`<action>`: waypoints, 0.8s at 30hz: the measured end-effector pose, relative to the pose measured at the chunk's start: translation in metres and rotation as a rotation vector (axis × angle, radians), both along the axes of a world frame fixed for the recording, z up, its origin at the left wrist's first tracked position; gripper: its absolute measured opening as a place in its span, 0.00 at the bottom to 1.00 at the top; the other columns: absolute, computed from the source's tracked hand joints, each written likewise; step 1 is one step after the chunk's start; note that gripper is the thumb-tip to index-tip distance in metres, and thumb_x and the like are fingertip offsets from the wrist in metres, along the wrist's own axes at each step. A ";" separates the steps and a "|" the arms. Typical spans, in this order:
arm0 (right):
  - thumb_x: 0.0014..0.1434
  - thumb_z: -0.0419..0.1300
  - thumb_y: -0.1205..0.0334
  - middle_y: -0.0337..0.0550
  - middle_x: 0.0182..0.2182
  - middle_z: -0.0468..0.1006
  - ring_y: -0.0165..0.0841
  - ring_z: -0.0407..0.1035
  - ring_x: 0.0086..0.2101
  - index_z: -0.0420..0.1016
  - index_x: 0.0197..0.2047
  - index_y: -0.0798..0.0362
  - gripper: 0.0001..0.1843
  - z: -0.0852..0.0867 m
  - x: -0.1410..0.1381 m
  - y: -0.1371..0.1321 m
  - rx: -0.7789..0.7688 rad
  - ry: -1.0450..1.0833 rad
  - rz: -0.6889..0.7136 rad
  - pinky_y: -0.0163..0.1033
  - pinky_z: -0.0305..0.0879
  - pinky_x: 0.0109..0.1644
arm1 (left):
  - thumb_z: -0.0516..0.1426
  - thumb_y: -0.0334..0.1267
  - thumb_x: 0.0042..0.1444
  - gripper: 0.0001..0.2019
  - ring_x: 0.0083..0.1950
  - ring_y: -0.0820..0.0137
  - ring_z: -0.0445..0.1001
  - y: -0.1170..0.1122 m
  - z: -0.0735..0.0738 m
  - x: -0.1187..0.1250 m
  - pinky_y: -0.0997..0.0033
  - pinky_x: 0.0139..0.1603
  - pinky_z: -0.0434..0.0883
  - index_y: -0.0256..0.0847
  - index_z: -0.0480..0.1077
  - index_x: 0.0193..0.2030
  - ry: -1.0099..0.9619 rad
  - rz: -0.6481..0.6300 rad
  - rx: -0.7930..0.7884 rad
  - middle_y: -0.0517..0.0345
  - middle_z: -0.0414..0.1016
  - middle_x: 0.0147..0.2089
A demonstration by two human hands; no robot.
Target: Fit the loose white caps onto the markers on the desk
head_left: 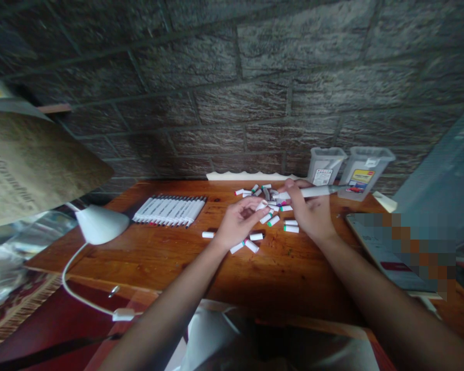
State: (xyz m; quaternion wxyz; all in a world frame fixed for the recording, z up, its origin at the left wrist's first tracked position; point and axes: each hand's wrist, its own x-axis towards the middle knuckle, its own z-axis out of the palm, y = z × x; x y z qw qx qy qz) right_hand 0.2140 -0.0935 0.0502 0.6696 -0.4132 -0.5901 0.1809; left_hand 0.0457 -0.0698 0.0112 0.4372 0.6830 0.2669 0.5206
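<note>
My left hand (233, 222) is closed on a white marker cap (262, 205), pinched between thumb and fingers. In my right hand (314, 219) is a white marker (313, 191), held tilted with one end pointing at the cap. The two pieces are apart or barely apart; I cannot tell exactly. Under and around my hands lie several loose white caps with coloured ends, among them a green-ended cap (273, 221), a cap (291, 229) near my right wrist and a cap (251, 246) below my left hand.
A row of white markers (170, 211) lies side by side on the wooden table (178, 257). Two clear plastic containers (355, 175) stand at the back right, by the stone wall. A lamp base (102, 224) is at left, a flat tablet-like item (390, 252) at right.
</note>
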 end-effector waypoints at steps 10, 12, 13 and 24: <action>0.64 0.57 0.55 0.40 0.28 0.79 0.30 0.73 0.30 0.77 0.29 0.52 0.15 -0.004 -0.002 -0.003 0.099 -0.334 0.058 0.34 0.67 0.36 | 0.64 0.39 0.55 0.12 0.39 0.73 0.75 -0.002 0.002 -0.001 0.73 0.45 0.72 0.34 0.73 0.43 0.063 -0.004 0.016 0.53 0.78 0.38; 0.63 0.57 0.55 0.42 0.30 0.80 0.31 0.73 0.32 0.79 0.33 0.52 0.13 -0.006 0.004 0.003 0.137 -0.329 -0.051 0.36 0.68 0.39 | 0.64 0.40 0.55 0.12 0.39 0.72 0.75 -0.003 0.003 -0.001 0.73 0.45 0.72 0.34 0.73 0.42 0.091 0.002 0.028 0.53 0.78 0.39; 0.63 0.58 0.54 0.42 0.31 0.80 0.31 0.73 0.33 0.79 0.33 0.52 0.13 -0.007 0.007 0.007 0.141 -0.297 -0.117 0.37 0.68 0.40 | 0.64 0.40 0.55 0.12 0.39 0.72 0.76 -0.004 0.003 -0.001 0.73 0.45 0.72 0.35 0.73 0.42 0.109 0.003 0.035 0.53 0.78 0.39; 0.62 0.58 0.53 0.42 0.29 0.80 0.33 0.74 0.32 0.77 0.30 0.52 0.15 -0.015 0.013 0.019 0.129 -0.164 -0.224 0.39 0.69 0.41 | 0.62 0.43 0.58 0.13 0.38 0.71 0.74 0.001 0.005 -0.009 0.73 0.40 0.69 0.37 0.75 0.45 0.284 0.189 0.209 0.53 0.77 0.40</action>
